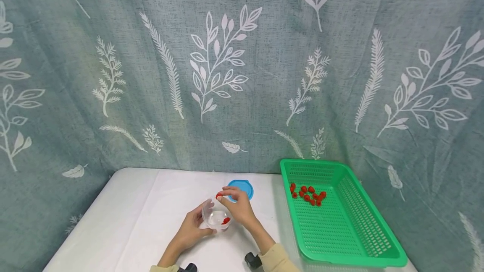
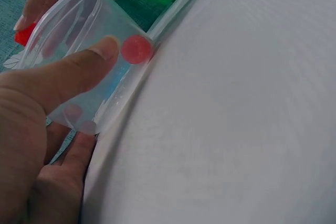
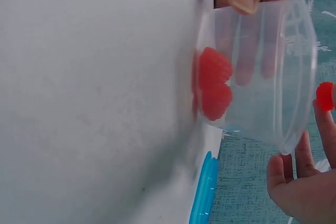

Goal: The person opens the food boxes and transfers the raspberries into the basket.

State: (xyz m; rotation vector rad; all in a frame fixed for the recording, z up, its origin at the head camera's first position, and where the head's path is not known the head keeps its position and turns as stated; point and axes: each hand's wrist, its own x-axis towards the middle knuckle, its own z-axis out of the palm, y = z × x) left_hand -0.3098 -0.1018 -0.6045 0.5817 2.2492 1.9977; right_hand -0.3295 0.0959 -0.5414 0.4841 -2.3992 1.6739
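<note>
My left hand (image 1: 190, 231) grips a clear plastic tub (image 3: 262, 103) that stands upright on the white tabletop, with the thumb on one side and fingers around the other. Two red raspberries (image 3: 214, 85) lie side by side on the tub's bottom in the right wrist view. Just above the open rim, my right hand (image 1: 241, 210) pinches another raspberry (image 3: 325, 96) between thumb and fingertip. Behind the right hand lies a round blue lid (image 1: 243, 187), partly covered by it in the head view.
A green plastic basket (image 1: 340, 230) stands to the right, with several red raspberries (image 1: 311, 198) in its far left part. The white table (image 1: 143, 213) ends at a grey-green leaf-patterned curtain (image 1: 264, 95).
</note>
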